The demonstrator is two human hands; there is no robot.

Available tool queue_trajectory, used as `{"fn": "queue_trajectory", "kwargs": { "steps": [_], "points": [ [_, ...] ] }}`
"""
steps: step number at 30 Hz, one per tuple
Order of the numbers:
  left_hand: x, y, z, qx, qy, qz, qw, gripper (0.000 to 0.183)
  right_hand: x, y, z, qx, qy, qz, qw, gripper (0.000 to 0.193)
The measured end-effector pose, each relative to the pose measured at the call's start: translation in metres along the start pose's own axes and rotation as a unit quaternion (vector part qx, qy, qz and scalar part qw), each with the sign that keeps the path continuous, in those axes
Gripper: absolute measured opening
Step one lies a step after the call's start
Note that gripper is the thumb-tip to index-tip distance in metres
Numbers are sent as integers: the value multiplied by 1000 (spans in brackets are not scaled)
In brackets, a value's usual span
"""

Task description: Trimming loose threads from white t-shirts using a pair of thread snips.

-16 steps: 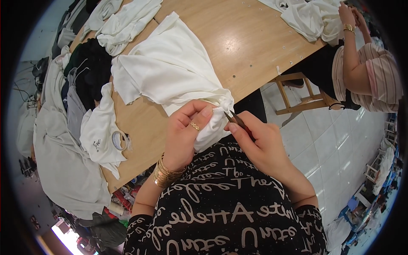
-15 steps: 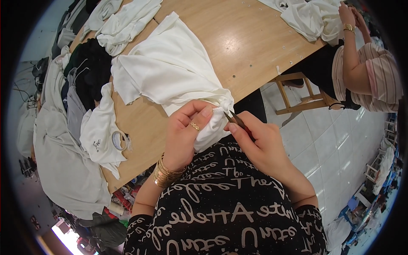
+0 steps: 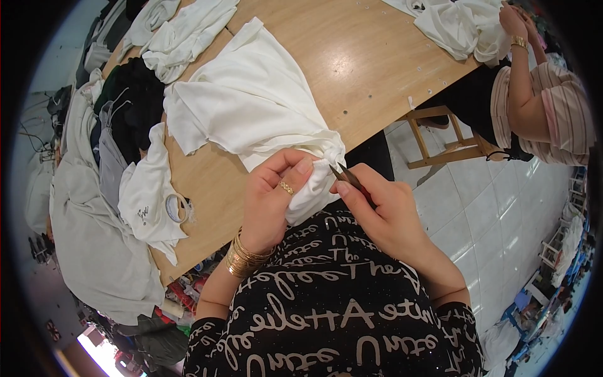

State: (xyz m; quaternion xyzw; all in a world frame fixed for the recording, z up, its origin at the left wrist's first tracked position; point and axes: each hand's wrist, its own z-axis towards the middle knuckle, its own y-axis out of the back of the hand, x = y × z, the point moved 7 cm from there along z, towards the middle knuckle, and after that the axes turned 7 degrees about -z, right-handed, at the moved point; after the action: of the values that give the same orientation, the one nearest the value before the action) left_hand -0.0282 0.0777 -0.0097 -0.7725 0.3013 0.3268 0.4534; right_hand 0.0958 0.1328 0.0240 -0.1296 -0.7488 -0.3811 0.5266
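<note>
A white garment point(image 3: 251, 94) is spread over the table, its near end gathered and hanging off the front edge toward me. My left hand point(image 3: 276, 188) pinches a fold of this end between thumb and fingers. In my right hand point(image 3: 383, 204) is a pair of thread snips point(image 3: 352, 181), dark-bladed with a bit of red near the grip. Their pointed blades are slightly apart, with the tips right beside the fold, close to my left fingertips. Whether a thread lies between the blades is too small to tell.
On the wooden table point(image 3: 352, 56) lie more white garments point(image 3: 188, 38), a small white piece point(image 3: 147, 188) with a tape roll point(image 3: 176, 208), and dark clothes point(image 3: 135, 94). Grey fabric point(image 3: 94, 239) drapes at left. A co-worker point(image 3: 540, 113) handles white cloth point(image 3: 461, 31) near a wooden stool point(image 3: 449, 151).
My hands and the garment hold almost the same place; the snips' tips have shifted very slightly. The co-worker's hands have moved a little.
</note>
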Motion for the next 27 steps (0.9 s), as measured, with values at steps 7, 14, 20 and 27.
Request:
{"fn": "queue_trajectory", "kwargs": {
  "steps": [7, 14, 20, 27],
  "points": [
    [1, 1, 0, 9, -9, 14, 1000, 16, -8, -5, 0, 0, -25, 63, 998, 13],
    [-1, -2, -1, 9, -22, 6, 1000, 16, -19, -14, 2, 5, -50, 85, 995, 15],
    [-1, -1, -1, 5, -31, 38, 999, 16, 0, 0, 1, -138, 90, -81, 983, 19],
    [0, -3, -1, 4, -31, 50, 998, 16, -9, -2, 5, -79, 18, -60, 995, 17]
  ]
}}
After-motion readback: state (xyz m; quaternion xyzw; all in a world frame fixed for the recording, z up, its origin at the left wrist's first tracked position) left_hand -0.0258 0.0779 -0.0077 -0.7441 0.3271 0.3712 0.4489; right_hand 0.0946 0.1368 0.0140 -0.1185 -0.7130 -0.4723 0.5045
